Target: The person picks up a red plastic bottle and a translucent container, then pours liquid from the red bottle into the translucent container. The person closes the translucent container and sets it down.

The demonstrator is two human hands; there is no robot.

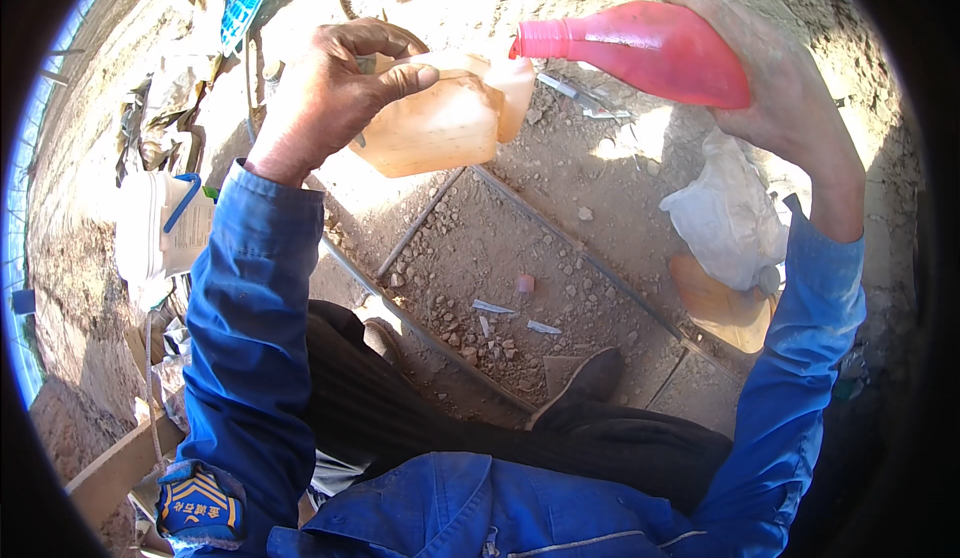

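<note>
At the upper left of the head view, my left hand (335,93) is closed on the rim of a cut-open, translucent yellowish plastic jug (430,130), thumb on top. My right hand (790,88), at the upper right, grips the base end of a pinkish-red plastic bottle (655,50). The bottle lies nearly level in the air, its uncapped neck pointing left at the jug's right end. Bright glare hides the jug's inside, and I cannot tell whether liquid is flowing. My right fingers are partly hidden behind the bottle.
Dirt and stones cover the ground, crossed by thin bars (530,210). A small pink cap (526,283) lies between my feet. At right are a white plastic bag (725,213) and an orange-tan plastic piece (725,303); at left stands a white bucket (145,228) with a blue handle.
</note>
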